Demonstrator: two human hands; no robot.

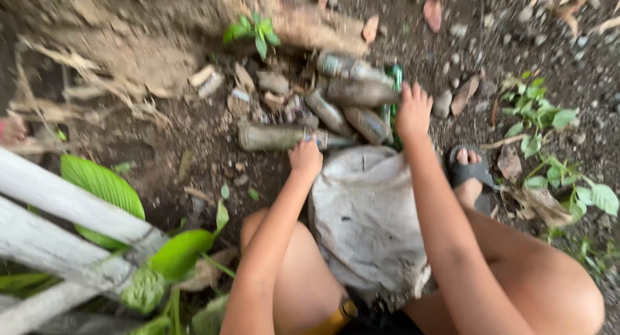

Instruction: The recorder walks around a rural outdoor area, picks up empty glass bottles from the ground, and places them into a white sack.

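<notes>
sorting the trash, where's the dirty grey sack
In the head view, the dirty grey cloth sack lies centre, between the person's knees, just below the pile of muddy plastic bottles.

1. Dirty plastic bottles (336, 109) are piled tight, with barely any gaps between them.
2. The grubby grey sack (368, 219) blocks the near side between the knees.
3. White wooden rails (64, 206) crowd the left.
4. Bare soil (194, 135) left of the pile is open.

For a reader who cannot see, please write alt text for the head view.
A crouching person's left hand and right hand reach into a pile of muddy plastic bottles lying on dark soil. A dirty grey sack lies between the knees, and a sandalled foot shows at right.
</notes>
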